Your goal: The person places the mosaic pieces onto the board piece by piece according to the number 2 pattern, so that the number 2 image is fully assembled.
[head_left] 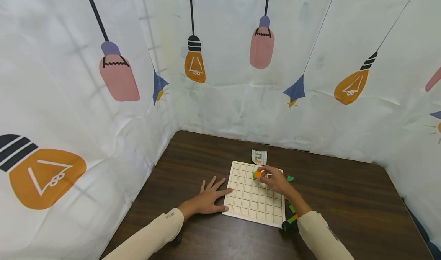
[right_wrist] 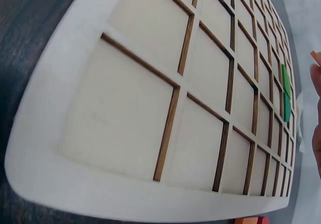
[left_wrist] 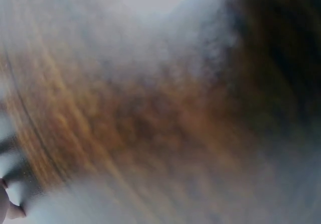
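A pale wooden grid board (head_left: 253, 206) lies on the dark table. My left hand (head_left: 207, 201) rests at its left side with fingers spread, thumb and forefinger touching the rim. Over the far part of the grid, my right hand (head_left: 275, 180) pinches a small orange block (head_left: 258, 174) between thumb and fingers. In the right wrist view, fingertips (right_wrist: 317, 76) with the orange block appear at the right edge, apart from the board. Two green pieces (right_wrist: 286, 86) sit on the grid there. The left wrist view is mostly blur, with part of the left hand (left_wrist: 12, 209) at its edge.
A small printed paper (head_left: 259, 157) with a coloured pattern lies beyond the board. Along the board's right side are a green piece (head_left: 290, 178) and several green and orange pieces (head_left: 292, 218), partly hidden by the right arm. A patterned white sheet (head_left: 220, 110) hangs behind the table.
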Available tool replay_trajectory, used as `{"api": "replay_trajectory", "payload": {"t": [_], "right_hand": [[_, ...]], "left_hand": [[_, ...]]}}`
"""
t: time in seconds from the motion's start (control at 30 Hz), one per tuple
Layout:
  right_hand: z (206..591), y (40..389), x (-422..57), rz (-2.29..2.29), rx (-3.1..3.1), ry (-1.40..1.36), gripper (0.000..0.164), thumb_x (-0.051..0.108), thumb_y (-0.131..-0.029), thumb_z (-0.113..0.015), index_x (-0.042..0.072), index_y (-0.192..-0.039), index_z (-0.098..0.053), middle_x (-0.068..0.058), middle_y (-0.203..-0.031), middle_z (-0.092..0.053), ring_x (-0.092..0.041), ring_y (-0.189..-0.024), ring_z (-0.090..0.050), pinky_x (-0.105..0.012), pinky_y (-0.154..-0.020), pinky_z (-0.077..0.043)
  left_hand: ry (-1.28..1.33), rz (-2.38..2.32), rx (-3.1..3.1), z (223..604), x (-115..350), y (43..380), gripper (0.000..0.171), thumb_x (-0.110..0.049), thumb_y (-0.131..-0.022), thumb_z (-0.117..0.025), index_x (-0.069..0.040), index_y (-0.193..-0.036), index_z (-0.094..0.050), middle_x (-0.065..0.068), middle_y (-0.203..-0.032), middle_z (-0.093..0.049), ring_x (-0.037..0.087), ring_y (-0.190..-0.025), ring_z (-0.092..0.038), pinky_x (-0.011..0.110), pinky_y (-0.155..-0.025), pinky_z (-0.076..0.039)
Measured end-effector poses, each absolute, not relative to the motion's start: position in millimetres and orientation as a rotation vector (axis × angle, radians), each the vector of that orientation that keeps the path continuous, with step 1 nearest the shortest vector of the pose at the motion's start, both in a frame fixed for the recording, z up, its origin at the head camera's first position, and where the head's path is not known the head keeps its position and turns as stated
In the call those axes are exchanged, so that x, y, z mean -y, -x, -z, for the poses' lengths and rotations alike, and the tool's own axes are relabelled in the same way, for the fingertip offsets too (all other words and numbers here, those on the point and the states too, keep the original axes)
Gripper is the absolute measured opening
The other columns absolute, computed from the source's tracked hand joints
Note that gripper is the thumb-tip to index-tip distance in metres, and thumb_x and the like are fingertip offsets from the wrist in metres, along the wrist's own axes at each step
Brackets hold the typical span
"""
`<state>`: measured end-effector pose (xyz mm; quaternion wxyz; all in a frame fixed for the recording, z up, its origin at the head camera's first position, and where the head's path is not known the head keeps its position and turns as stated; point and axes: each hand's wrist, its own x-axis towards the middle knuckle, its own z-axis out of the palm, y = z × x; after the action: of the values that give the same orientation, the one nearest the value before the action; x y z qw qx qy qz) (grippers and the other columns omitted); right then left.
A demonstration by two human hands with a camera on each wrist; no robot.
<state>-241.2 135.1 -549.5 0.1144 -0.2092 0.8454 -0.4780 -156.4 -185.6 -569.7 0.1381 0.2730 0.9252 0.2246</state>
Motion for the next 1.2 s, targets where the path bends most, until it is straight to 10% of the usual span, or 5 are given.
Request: {"api": "replay_trajectory", "payload": {"t": [0.87,1.2], "right_hand": [[561.5,251.8,-109.5,1.355,-2.515,0.429,0.024,0.004,-0.093,-0.070,0.000,-0.117,-0.069,-0.008,-0.089,-0.069,-0.017,-0.084,-0.060,-0.025,-0.061,-0.045],[566.9,251.9,-101.9,1.260,-2.592,0.468,0.023,0.008,-0.092,-0.072,0.004,-0.115,-0.071,-0.002,-0.085,-0.068,-0.012,-0.064,-0.051,-0.025,-0.059,-0.041]], "left_hand": [[-0.763,-0.652,-2.671,568.0,184.3,158.0,0.068,-0.061,-0.095,-0.057,-0.034,-0.155,-0.040,0.009,-0.169,-0.016,0.048,-0.153,-0.003,0.081,-0.108,-0.003],[-0.754,-0.660,-2.653,568.1,185.0,158.6,0.067,-0.061,-0.095,-0.057,-0.036,-0.155,-0.039,0.010,-0.169,-0.016,0.049,-0.153,-0.002,0.081,-0.108,-0.003]]}}
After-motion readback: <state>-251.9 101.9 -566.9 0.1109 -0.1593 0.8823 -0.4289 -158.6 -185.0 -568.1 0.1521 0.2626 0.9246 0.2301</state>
